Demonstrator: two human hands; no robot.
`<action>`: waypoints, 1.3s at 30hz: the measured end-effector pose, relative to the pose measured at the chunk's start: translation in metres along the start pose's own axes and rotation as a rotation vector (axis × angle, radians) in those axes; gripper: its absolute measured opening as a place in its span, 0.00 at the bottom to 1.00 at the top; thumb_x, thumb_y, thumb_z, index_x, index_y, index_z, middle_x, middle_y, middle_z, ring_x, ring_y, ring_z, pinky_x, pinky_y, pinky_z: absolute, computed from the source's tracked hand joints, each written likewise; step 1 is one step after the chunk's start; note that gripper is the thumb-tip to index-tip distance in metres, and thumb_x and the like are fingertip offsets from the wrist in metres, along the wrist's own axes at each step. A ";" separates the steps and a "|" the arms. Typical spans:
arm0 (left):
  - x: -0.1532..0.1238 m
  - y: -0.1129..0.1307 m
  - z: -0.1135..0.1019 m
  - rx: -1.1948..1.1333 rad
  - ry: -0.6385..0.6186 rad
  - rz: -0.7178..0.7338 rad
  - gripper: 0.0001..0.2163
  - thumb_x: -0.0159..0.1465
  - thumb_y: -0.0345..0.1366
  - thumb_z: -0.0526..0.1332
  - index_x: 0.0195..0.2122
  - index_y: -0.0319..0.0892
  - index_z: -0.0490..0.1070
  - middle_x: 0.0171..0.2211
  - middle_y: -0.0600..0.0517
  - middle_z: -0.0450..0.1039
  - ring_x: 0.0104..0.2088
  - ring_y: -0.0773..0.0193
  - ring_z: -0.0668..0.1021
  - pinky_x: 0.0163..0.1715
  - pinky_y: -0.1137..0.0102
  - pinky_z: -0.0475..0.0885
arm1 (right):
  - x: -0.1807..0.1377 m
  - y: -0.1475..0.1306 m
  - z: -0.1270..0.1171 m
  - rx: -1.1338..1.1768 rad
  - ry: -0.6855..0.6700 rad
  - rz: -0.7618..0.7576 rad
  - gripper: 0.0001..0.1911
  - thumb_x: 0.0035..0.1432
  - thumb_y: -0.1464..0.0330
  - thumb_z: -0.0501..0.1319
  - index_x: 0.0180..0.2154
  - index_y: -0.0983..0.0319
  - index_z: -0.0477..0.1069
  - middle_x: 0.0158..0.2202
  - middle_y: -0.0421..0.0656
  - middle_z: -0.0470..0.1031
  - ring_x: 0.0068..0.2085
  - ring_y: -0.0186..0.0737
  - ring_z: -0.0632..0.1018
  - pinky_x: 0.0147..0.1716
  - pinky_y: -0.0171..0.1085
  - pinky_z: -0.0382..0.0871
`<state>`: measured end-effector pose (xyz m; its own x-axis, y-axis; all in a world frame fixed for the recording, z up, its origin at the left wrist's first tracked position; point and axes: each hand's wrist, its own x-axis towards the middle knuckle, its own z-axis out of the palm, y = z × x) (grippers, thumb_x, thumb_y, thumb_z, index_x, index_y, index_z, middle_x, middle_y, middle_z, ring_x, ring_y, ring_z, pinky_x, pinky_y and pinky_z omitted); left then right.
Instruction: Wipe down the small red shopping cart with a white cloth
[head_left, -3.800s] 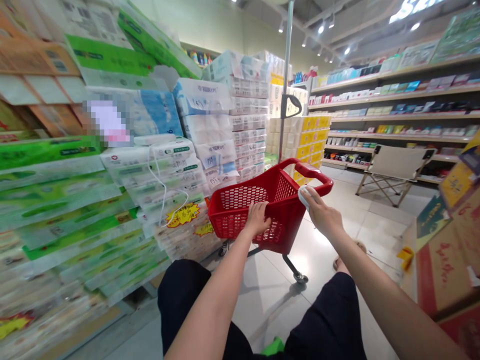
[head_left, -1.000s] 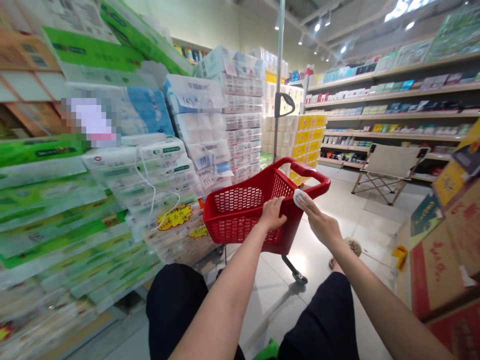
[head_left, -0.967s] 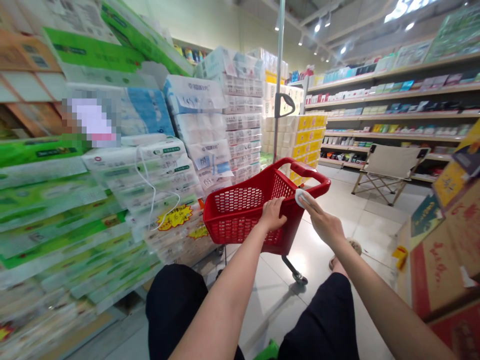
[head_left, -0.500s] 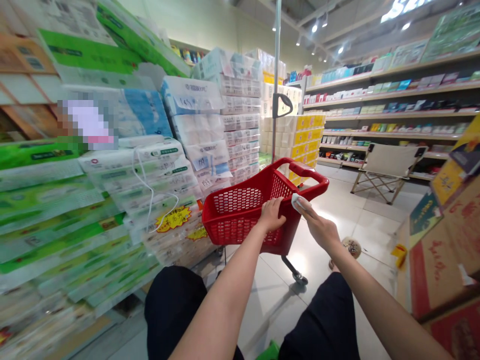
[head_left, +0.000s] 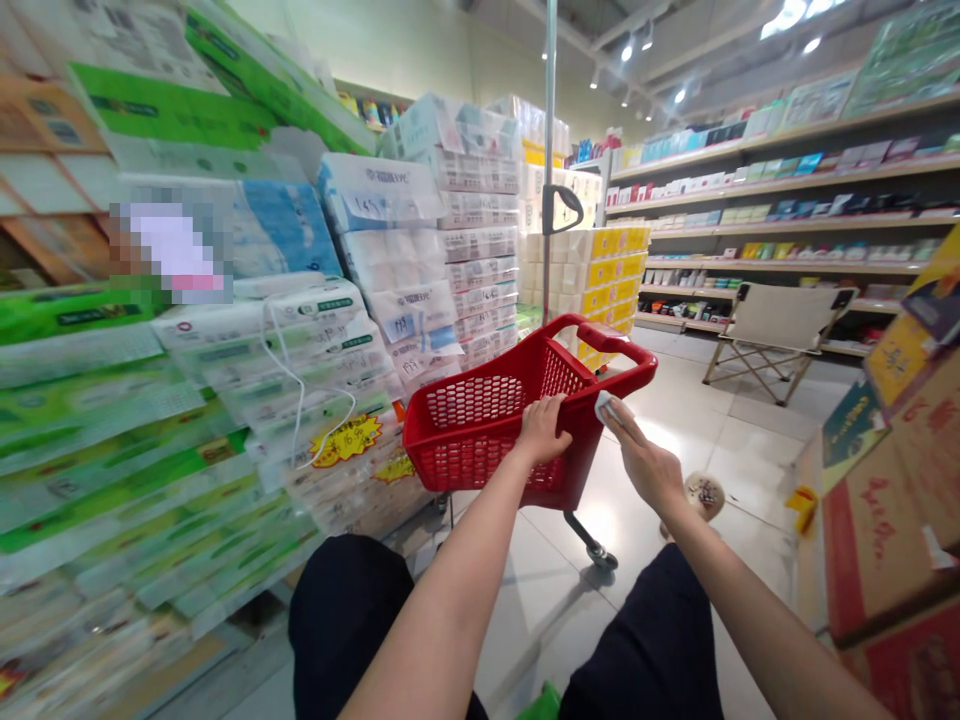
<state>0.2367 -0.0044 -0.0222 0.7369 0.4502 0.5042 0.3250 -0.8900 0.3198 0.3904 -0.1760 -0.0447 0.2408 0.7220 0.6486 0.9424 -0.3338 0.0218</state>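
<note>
A red plastic shopping basket cart (head_left: 583, 465) with perforated sides and small casters stands on the floor in front of me. My left hand (head_left: 544, 430) is hooked over its near side rim, fingers on top and thumb on the outer wall. In my right hand (head_left: 651, 468) is a folded white cloth (head_left: 604, 404), pinched under the fingertips and pressed against the cart's rim near the handle (head_left: 634, 375). The palm side of the right hand is hidden.
Stacked tissue packs (head_left: 405, 270) rise along the left, with a white cable (head_left: 289, 350) hanging over some. At right lie cardboard boxes (head_left: 885, 510). A folding chair (head_left: 780, 320) stands before stocked shelves (head_left: 780, 205). A metal pole (head_left: 550, 120) rises behind the cart.
My right hand with the white cloth has slid slightly to the right along the cart's rim, toward the handle. My left hand stays on the rim.
</note>
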 end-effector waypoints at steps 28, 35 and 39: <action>-0.002 0.004 -0.002 0.007 -0.007 -0.022 0.34 0.56 0.38 0.60 0.64 0.44 0.51 0.58 0.45 0.63 0.58 0.52 0.65 0.61 0.56 0.57 | -0.005 -0.026 0.003 0.121 0.010 0.090 0.42 0.62 0.74 0.48 0.69 0.42 0.29 0.71 0.40 0.47 0.42 0.38 0.80 0.16 0.28 0.67; -0.002 0.004 0.000 -0.014 0.013 -0.012 0.34 0.56 0.37 0.61 0.64 0.43 0.52 0.58 0.44 0.63 0.58 0.51 0.65 0.61 0.56 0.56 | 0.015 -0.025 -0.006 0.147 0.082 0.150 0.44 0.60 0.74 0.50 0.70 0.47 0.30 0.72 0.42 0.43 0.49 0.44 0.78 0.19 0.28 0.71; -0.003 0.005 -0.001 -0.009 0.022 -0.010 0.34 0.56 0.37 0.61 0.64 0.43 0.52 0.58 0.44 0.63 0.57 0.51 0.66 0.61 0.55 0.57 | -0.017 -0.045 0.012 0.201 -0.012 0.104 0.47 0.58 0.75 0.51 0.68 0.43 0.25 0.72 0.40 0.43 0.49 0.43 0.78 0.18 0.29 0.70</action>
<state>0.2353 -0.0099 -0.0220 0.7202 0.4609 0.5185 0.3270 -0.8847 0.3323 0.3465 -0.1656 -0.0659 0.3411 0.6972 0.6305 0.9392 -0.2804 -0.1980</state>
